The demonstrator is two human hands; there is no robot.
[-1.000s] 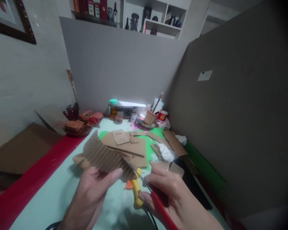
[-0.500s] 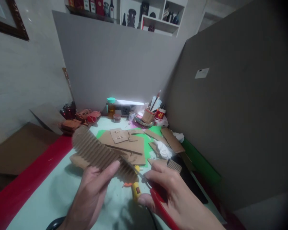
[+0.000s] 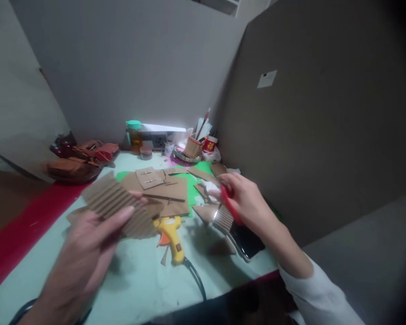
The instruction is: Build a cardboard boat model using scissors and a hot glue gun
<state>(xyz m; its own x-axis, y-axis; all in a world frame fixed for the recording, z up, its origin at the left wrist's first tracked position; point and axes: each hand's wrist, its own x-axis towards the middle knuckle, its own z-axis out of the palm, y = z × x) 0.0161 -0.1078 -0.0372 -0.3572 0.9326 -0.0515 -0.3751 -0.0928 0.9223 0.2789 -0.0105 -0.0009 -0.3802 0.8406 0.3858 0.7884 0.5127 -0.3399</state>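
A piece of corrugated cardboard [image 3: 113,203] is pinched between the thumb and fingers of my left hand [image 3: 84,248], above the left part of the table. My right hand [image 3: 245,203] is closed round the red handles of scissors [image 3: 230,205], over the right side near crumpled white tissue [image 3: 209,188]. The scissor blades are hard to make out. Below my right hand lies a small ridged cardboard piece [image 3: 223,220] beside a black phone-like object [image 3: 246,241]. Between my hands, a yellow glue gun [image 3: 172,239] rests on the table.
Flat cardboard sheets [image 3: 176,186] with small stick crosses lie on green paper [image 3: 192,194]. Behind stand a bottle with a turquoise lid [image 3: 134,137], a pen holder [image 3: 192,148] and a red can [image 3: 210,144]. Reddish-brown objects [image 3: 71,166] sit at the back left. Grey panels rise behind and right.
My right hand with the scissors has moved away from the corrugated cardboard, to the right and up. The view has shifted, and the glue gun now shows fully.
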